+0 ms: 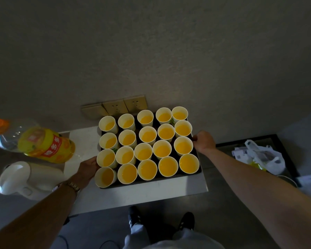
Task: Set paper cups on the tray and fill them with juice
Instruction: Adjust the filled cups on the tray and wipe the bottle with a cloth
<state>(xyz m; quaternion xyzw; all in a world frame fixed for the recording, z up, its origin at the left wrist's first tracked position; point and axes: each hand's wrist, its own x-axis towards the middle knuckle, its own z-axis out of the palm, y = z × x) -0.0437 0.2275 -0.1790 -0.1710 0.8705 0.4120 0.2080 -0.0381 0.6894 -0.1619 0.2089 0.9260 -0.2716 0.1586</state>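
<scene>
A dark rectangular tray sat on a pale stone-look tabletop against a grey wall, and it carried 20 white paper cups in 4 rows of 5, packed rim to rim. Every cup held orange juice, the level sitting well below the rims.

The left hand was at the tray's left edge, beside the 2 nearest cups of that column; its fingers curled in towards the edge, but the cups hid the fingertips, so the exact contact could not be made out. A gold-coloured metal wristwatch sat on that wrist. The right hand was at the tray's right edge, level with the 3rd row, its fingers bent closed over the rim in a grip and its knuckles turned up towards the camera.

To the left of the tray, a large clear plastic juice bottle with a yellow and red label and an orange cap stood on the tabletop, mostly drained. Nearer the camera on that side stood a white plastic electric kettle. Beige wall sockets were set in the wall behind the cups. To the right, a white plastic bag lay on a dark surface.
</scene>
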